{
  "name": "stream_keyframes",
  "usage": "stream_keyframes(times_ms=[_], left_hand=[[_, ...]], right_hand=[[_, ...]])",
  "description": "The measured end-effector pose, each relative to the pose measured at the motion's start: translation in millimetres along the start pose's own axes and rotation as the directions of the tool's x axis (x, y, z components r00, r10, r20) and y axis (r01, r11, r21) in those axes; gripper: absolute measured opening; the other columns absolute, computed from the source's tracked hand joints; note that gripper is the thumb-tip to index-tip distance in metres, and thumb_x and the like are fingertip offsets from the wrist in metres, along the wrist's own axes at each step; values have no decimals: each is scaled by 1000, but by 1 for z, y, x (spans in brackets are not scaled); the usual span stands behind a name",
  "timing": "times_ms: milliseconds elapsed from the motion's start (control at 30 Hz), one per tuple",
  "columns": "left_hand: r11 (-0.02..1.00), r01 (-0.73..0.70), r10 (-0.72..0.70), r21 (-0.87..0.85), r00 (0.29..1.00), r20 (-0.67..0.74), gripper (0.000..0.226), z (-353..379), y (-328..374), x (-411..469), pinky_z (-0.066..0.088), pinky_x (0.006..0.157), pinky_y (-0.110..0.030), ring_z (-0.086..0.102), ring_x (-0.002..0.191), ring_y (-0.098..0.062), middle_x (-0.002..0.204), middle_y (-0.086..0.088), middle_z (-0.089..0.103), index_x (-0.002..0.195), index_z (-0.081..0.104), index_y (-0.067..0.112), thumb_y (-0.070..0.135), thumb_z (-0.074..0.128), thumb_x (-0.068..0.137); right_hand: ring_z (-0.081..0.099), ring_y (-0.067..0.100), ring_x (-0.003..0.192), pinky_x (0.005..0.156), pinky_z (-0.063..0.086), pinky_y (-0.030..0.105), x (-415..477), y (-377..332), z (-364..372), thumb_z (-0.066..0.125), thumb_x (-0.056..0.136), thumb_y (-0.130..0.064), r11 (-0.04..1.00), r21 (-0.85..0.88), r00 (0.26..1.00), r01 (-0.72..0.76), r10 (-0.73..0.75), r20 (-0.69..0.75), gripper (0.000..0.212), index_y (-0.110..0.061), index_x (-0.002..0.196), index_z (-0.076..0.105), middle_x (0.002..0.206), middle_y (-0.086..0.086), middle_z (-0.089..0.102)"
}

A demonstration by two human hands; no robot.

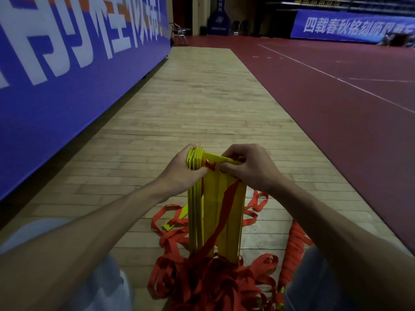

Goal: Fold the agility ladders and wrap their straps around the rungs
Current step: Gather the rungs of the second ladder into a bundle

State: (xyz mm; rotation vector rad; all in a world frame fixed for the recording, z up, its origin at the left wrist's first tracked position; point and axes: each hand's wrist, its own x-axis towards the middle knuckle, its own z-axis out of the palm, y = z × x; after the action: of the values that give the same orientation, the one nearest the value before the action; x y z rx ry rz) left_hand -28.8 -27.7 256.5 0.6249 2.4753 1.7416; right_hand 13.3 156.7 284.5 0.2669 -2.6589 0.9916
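Observation:
A bundle of yellow flat ladder rungs (215,212) stands on end between my knees. My left hand (183,170) grips the top of several rungs stacked edge-on at the left. My right hand (249,167) pinches the top end of one or two rungs turned flat at the right. A red strap (226,205) runs diagonally down across those flat rungs. Loose red straps (211,281) lie heaped on the floor at the bundle's foot. One yellow rung (176,219) lies loose on the floor to the left.
A wrapped ladder bundle covered in red strap (292,250) lies by my right knee. I sit on a wooden floor strip (197,97). A blue banner wall (67,70) runs along the left; a red court (336,97) spreads to the right. A folding chair (179,32) stands far off.

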Motion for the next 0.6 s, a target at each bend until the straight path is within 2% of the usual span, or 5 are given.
stream_keyframes(times_ms=[200,300,433,500,600], left_hand=[[999,25,-20,-47,995,95,21,-5,-1,0,45,67,-31,54,73,-17,80,-8,57,101,59,6,-3,66,84],[999,0,3,-40,998,61,20,-3,-1,0,45,64,-27,55,70,-12,77,-4,57,95,59,14,-1,67,84],[997,22,-18,-77,998,57,42,-2,-3,3,50,64,-20,60,72,-5,80,2,61,97,53,26,-6,72,78],[996,35,-27,-83,995,98,54,-1,-5,3,51,65,-22,62,74,-4,84,1,62,100,48,29,-6,79,71],[996,16,-5,-93,994,114,60,2,-6,1,53,70,-27,63,79,-7,88,0,63,104,48,25,-1,86,66]], right_hand=[[62,3,74,63,48,20,1,2,-3,75,84,-27,1000,-24,1000,4,-4,13,5,-23,87,74,78,-11,68],[62,4,71,66,53,30,0,3,1,75,84,-27,998,-61,998,16,-19,-54,9,-19,88,74,76,-6,69],[64,15,72,67,57,43,-3,-1,12,73,86,-28,995,-101,994,18,-28,-103,14,-15,90,73,78,1,69],[64,14,71,66,56,40,-3,-3,13,73,86,-28,995,-92,994,32,-42,-105,15,-14,91,73,78,2,70],[62,6,68,60,51,24,-4,-8,9,78,83,-28,997,-24,997,74,-74,-9,14,-15,87,75,75,-2,70]])
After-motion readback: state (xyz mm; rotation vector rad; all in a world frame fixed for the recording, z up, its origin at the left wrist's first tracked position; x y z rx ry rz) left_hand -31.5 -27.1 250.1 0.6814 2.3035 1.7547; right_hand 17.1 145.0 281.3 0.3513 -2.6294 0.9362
